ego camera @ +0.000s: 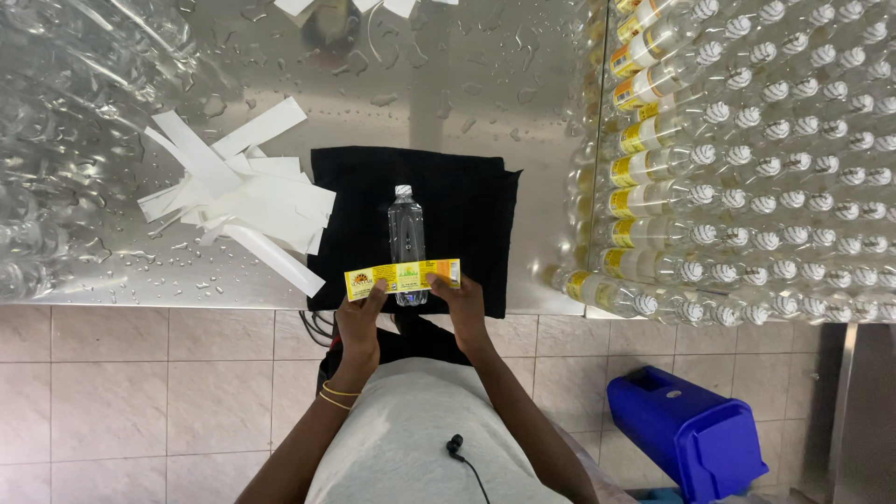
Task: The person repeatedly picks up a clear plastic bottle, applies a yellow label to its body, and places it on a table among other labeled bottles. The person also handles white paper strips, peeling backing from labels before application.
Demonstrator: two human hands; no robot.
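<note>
A clear plastic bottle with a white cap lies on a black cloth on the wet steel table. Across its lower part stretches a yellow label strip. My left hand pinches the label's left end. My right hand holds its right end. Both hands sit at the table's near edge.
A heap of white paper backing strips lies left of the cloth. Stacked labelled bottles with white caps fill the right side. Unlabelled clear bottles pile up at far left. A blue bin stands on the tiled floor.
</note>
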